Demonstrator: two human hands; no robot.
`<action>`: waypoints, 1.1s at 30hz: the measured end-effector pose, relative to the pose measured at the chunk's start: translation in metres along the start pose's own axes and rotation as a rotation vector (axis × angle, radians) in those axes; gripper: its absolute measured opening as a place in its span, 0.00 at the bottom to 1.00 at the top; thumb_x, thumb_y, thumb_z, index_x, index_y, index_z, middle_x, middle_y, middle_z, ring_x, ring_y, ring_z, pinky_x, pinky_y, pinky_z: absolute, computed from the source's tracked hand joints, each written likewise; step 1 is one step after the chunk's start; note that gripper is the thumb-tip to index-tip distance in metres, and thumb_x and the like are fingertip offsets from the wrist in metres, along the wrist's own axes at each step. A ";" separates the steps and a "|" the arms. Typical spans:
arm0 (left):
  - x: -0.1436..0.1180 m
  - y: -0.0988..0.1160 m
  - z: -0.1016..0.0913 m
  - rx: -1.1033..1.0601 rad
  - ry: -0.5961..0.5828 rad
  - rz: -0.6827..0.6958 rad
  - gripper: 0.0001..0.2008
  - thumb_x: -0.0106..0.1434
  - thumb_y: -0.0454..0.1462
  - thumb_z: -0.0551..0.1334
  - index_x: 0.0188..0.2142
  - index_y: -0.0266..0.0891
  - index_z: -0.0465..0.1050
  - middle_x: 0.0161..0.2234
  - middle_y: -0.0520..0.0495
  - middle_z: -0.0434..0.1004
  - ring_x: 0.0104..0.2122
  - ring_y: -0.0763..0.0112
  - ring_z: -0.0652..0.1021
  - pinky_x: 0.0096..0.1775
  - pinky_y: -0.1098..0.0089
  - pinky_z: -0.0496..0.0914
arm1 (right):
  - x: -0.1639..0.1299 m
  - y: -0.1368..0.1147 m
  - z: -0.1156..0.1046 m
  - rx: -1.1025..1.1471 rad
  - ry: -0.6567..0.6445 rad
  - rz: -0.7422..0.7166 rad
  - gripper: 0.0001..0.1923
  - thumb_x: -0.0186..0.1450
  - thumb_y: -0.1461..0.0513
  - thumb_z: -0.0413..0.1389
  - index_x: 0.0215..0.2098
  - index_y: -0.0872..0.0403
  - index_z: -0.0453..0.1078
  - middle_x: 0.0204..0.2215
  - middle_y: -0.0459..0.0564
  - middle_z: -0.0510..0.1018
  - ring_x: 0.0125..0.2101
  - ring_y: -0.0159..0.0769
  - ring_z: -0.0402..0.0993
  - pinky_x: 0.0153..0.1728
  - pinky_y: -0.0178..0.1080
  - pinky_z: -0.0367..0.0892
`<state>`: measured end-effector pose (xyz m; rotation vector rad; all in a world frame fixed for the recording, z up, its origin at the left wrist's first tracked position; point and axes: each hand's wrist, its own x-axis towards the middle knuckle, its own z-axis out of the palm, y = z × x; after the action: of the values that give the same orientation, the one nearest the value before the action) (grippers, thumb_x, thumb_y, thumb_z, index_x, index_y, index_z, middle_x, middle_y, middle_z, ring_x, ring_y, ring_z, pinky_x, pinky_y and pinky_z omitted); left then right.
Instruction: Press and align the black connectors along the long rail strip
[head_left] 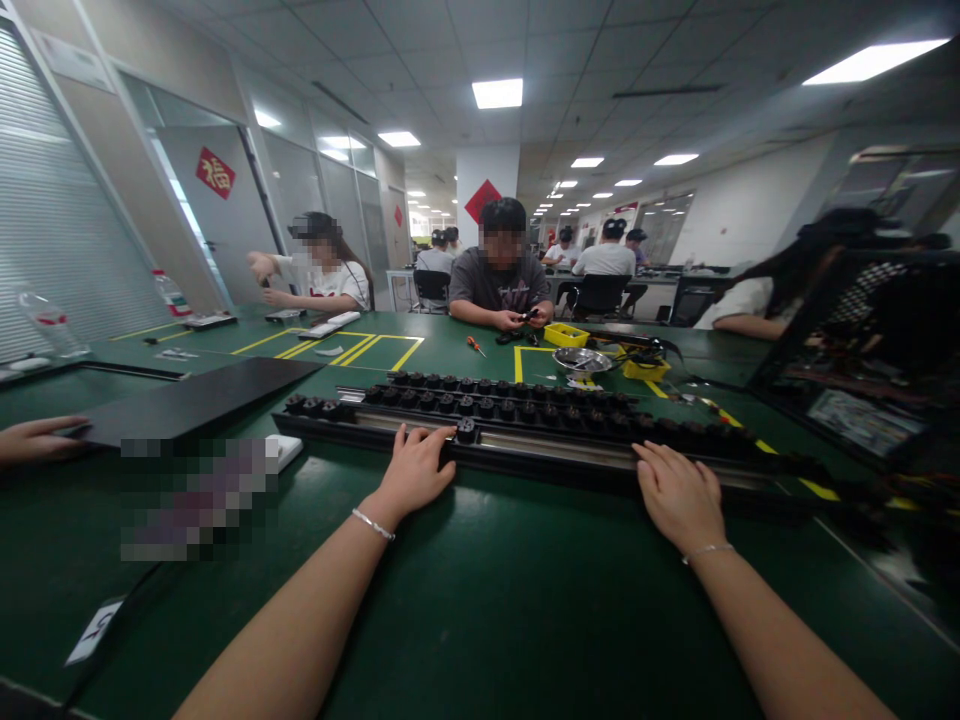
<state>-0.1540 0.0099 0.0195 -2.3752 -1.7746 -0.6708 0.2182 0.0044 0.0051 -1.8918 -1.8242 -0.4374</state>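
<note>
A long black rail with a metal channel [555, 445] lies across the table in front of me. My left hand [416, 468] rests on its near edge, fingers apart, beside a single round black socket piece [466, 430] that sits in the channel. Farther right, my right hand [679, 495] lies with outstretched fingers on the same rail's edge. Neither hand is closed around anything. More black socket pieces [322, 408] sit at the rail's left end. Just behind lie other rails [517, 408] with rows of such sockets.
At left, another person's hand [45, 440] touches a flat black panel [195, 400]. Beyond the rails are a metal bowl [581, 360], a yellow bin [566, 335] and an orange screwdriver [475, 346]. A person [501, 270] sits opposite. A dark framed rack [855, 370] stands at right.
</note>
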 end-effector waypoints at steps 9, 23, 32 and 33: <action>-0.001 0.000 0.000 -0.033 -0.012 0.002 0.22 0.57 0.42 0.56 0.52 0.48 0.62 0.52 0.52 0.71 0.51 0.58 0.67 0.60 0.44 0.43 | 0.001 0.001 0.001 -0.001 0.015 -0.011 0.23 0.66 0.57 0.38 0.50 0.50 0.69 0.52 0.50 0.72 0.54 0.41 0.63 0.55 0.52 0.51; 0.001 0.003 -0.003 -0.081 -0.046 -0.020 0.20 0.56 0.42 0.57 0.49 0.49 0.63 0.54 0.52 0.70 0.52 0.58 0.66 0.60 0.42 0.40 | 0.001 0.000 -0.001 0.024 -0.012 0.001 0.24 0.66 0.56 0.37 0.51 0.51 0.69 0.52 0.51 0.72 0.54 0.42 0.62 0.55 0.53 0.50; 0.000 0.004 -0.003 -0.075 -0.056 -0.005 0.21 0.56 0.41 0.57 0.50 0.49 0.62 0.55 0.50 0.68 0.54 0.59 0.66 0.60 0.41 0.38 | 0.000 0.000 0.000 0.013 0.012 -0.017 0.23 0.66 0.57 0.38 0.50 0.50 0.69 0.52 0.51 0.72 0.54 0.41 0.63 0.55 0.53 0.51; 0.000 0.004 -0.003 -0.074 -0.057 -0.003 0.21 0.56 0.41 0.57 0.51 0.49 0.62 0.55 0.51 0.68 0.53 0.59 0.66 0.60 0.41 0.38 | 0.000 0.000 0.000 0.010 0.018 -0.016 0.23 0.66 0.57 0.38 0.50 0.50 0.69 0.52 0.51 0.72 0.54 0.41 0.63 0.55 0.52 0.51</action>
<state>-0.1508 0.0077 0.0233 -2.4639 -1.8065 -0.6872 0.2181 0.0046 0.0050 -1.8627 -1.8276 -0.4485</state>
